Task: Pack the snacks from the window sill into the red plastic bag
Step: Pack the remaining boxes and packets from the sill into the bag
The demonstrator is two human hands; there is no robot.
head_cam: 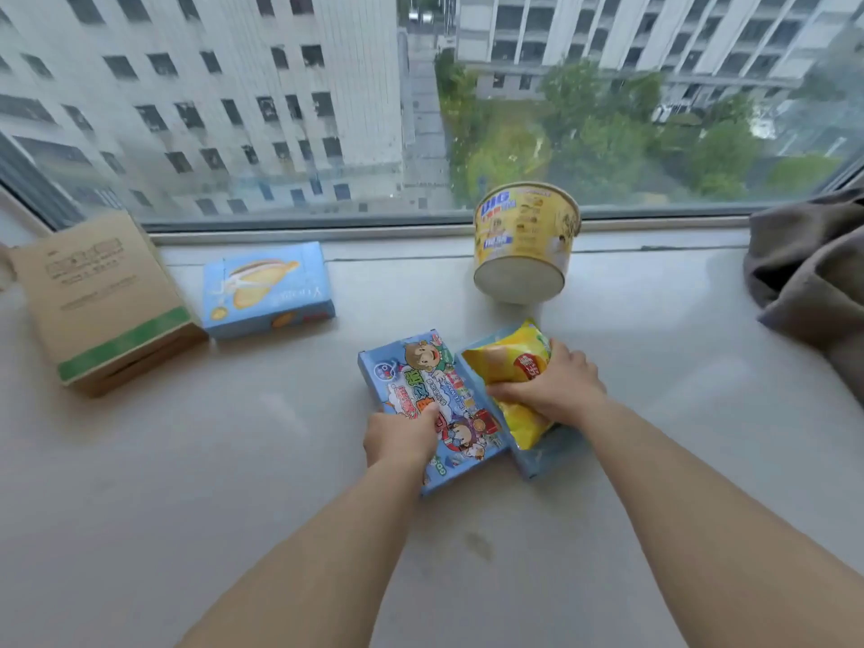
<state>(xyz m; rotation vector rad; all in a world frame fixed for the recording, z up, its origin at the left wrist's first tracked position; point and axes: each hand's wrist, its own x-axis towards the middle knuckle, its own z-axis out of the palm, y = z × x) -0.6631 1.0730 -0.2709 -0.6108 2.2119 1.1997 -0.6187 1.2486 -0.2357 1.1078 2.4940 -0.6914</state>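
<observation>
On the window sill [234, 460], a brown carton [100, 297] sits far left, a pale blue box [266, 290] just beside it. The left hand [399, 437] grips the cartoon-printed blue box [435, 404]; the right hand [551, 388] clutches the yellow chip bag [509, 362] lying on another blue box [542, 460]. Behind them a yellow tub [526, 243] lies tipped; grey cloth [809, 268] is bunched far right.

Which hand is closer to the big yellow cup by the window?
The right hand. It grips the yellow chip bag just below the yellow cup. The left hand is lower and further left, on the cartoon box.
</observation>
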